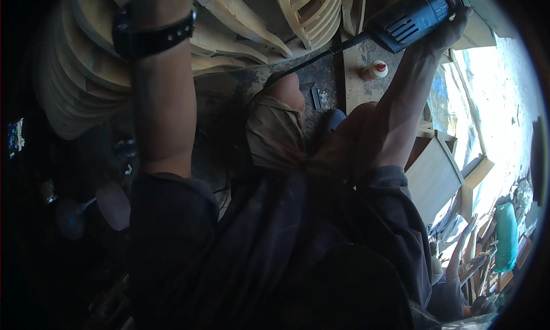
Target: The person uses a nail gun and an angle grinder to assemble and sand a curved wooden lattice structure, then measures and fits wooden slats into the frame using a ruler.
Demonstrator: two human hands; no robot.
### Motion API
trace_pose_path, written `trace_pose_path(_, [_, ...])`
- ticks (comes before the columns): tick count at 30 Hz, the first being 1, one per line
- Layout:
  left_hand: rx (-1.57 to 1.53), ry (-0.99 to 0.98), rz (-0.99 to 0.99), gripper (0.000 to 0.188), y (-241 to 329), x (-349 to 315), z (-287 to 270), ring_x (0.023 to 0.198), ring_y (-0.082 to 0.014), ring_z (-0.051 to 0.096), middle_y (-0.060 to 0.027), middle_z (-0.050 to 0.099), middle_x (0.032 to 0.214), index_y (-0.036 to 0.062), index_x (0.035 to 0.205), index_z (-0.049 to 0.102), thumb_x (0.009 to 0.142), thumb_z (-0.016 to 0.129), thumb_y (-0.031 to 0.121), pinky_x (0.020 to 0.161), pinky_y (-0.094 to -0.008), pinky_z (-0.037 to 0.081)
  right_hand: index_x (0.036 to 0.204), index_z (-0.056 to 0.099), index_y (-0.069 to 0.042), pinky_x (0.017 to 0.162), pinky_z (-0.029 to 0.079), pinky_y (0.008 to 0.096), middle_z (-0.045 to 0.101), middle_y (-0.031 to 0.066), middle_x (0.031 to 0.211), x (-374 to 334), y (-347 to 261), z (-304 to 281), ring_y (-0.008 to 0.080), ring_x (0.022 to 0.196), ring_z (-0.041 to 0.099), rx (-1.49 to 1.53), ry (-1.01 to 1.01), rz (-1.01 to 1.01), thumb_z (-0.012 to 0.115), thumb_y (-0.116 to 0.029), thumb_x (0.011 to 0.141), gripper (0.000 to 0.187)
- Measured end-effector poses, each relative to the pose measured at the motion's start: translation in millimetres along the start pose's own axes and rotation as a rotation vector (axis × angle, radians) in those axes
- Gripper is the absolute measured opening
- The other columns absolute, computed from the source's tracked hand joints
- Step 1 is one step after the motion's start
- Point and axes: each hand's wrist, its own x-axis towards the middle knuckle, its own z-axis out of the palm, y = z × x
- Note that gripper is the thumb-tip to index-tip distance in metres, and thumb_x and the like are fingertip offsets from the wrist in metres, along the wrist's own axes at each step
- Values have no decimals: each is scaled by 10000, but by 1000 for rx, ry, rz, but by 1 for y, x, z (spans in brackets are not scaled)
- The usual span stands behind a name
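Holding blue-black cylindrical power tool (pixel 405 23) in right grip (pixel 454 27), wrapped round end opposite black cord (pixel 321 57), probably for cord clearance; can't tell left grip, out of view.

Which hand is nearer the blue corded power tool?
Right: right hand grips the power tool opposite its cord; left hand is out of view beyond the top edge.

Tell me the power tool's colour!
The power tool looks blue, best seen in the head view.
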Motion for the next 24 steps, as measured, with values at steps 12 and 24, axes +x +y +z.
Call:
trace_pose_path(12, [-340, -85, -684, 793, -35, -27, 168, 798, -341, 744, -227, 733, 803, -129, 894, 729, 702, 829, 634, 820, -375, 578, 1211, 683, 43, 1053, 465, 400, 660, 158, 1241, 8, 11, -2, 244, 1133, 620, -872, 390, -390, 416, -436, 1115, 557])
trace_pose_path(24, [-815, 400, -507, 352, 30, -78, 95, 678, -113, 647, -73, 697, 817, 2, 996, 692, 802, 839, 255, 607, -283, 524, 1451, 432, 26, 961, 527, 476, 629, 288, 1250, -29, 47, 84, 383, 1092, 654, -190, 13, 124, 418, -855, 902, 1038])
